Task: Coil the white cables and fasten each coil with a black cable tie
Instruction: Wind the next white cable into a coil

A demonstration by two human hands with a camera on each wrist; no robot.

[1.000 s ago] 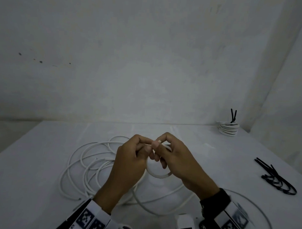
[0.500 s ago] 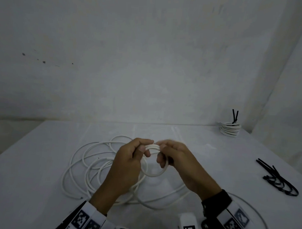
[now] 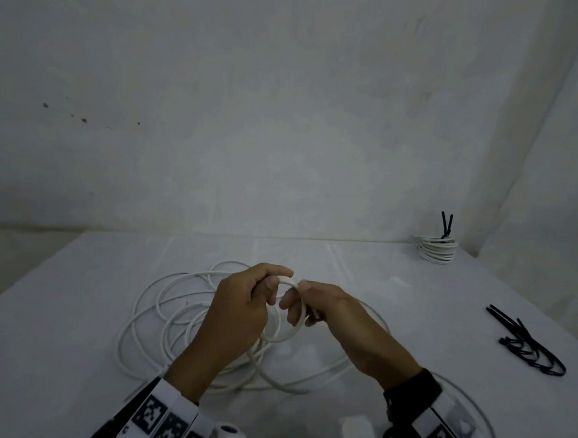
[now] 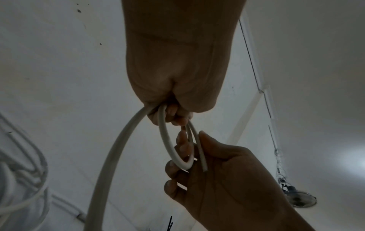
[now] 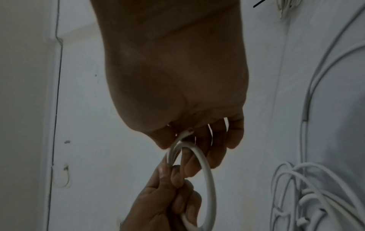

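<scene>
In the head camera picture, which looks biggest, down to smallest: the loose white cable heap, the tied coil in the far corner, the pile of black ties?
1. Loose white cable heap, clearly largest.
2. Pile of black ties.
3. Tied coil, though it lies farthest from the camera, so its rank is unsure.

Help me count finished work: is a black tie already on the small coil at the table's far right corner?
Yes: in the head view the small coil carries a black tie whose ends stick upward.

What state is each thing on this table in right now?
Cable: mostly loose on the table, one small loop held up.
Left hand: pinching the loop.
Right hand: gripping the loop too.
Far coil: wound and tied.
Spare ties: lying unused in a pile.
</scene>
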